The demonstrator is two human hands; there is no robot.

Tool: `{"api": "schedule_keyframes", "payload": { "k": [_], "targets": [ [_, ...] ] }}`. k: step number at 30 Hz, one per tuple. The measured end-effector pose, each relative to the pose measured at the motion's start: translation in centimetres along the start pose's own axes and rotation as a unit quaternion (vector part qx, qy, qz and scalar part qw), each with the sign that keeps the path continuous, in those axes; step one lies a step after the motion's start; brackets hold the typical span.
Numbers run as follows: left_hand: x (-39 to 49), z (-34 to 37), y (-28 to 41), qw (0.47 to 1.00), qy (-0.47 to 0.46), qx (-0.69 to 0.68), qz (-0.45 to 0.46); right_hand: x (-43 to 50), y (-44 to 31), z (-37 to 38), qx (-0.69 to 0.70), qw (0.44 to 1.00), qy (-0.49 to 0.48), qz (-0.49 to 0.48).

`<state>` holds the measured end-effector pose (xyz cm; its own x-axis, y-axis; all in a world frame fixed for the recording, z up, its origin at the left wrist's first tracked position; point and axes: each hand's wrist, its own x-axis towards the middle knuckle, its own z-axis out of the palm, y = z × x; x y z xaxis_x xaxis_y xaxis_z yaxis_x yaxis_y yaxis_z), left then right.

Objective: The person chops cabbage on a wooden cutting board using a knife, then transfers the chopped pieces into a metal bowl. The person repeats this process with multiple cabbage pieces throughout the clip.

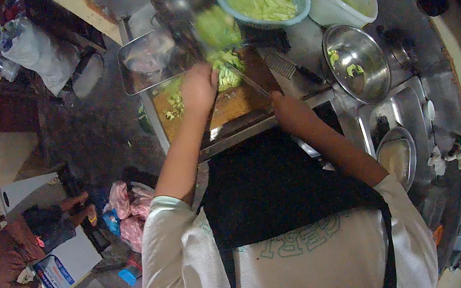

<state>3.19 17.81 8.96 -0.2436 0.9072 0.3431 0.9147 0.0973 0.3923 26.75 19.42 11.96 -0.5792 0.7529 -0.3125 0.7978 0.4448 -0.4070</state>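
A wooden cutting board (230, 108) lies before me, with cut leafy green vegetable (230, 71) heaped near its far edge. My left hand (198, 87) rests at the left side of this heap, fingers curled; whether it grips any leaves is hidden. In my right hand (290, 111) is the handle of a kitchen knife (252, 82), its blade slanting up and left into the greens. Small chopped pieces (174, 107) lie on the board left of my left hand. Just beyond the heap, more pale green leaves (217, 27) look blurred.
A metal tray (125, 74) holding a plastic bag overlaps the board's far left. Beyond are a blue colander (304, 5) and white tub (365, 16), both with greens. A grater (281, 65), steel bowl (370, 84) and sink (414, 96) stand right. Another person (16, 253) is at lower left.
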Motion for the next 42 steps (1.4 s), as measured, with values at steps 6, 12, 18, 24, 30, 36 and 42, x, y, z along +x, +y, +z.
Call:
{"api": "schedule_keyframes", "payload": {
  "k": [6,12,18,24,30,36,42],
  "targets": [
    [-0.2,-0.2,0.5,1.0,-0.009,-0.007,0.022,0.4,0.0,-0.6,-0.019,1.0,-0.018,0.002],
    [-0.3,-0.1,0.5,1.0,-0.002,-0.008,0.018,0.9,-0.6,-1.1,0.018,0.999,0.014,-0.036],
    [-0.5,-1.0,0.9,0.999,-0.001,0.019,0.04,0.9,-0.9,-1.0,0.004,0.999,0.025,-0.041],
    [-1.2,-2.6,2.5,0.997,-0.021,0.068,0.02,0.6,-1.4,-0.5,-0.005,0.999,0.024,-0.037],
    [-2.1,-3.0,2.0,0.992,-0.024,-0.081,-0.098,2.7,1.9,1.3,-0.105,0.986,0.028,-0.125],
    [-4.5,-3.4,-2.5,0.938,-0.036,-0.275,-0.208,1.5,1.7,0.9,0.059,0.998,0.028,-0.019],
    [-10.1,-1.9,-3.1,0.996,-0.001,-0.089,-0.013,0.1,1.3,1.7,0.069,0.997,0.025,0.001]
  ]
}}
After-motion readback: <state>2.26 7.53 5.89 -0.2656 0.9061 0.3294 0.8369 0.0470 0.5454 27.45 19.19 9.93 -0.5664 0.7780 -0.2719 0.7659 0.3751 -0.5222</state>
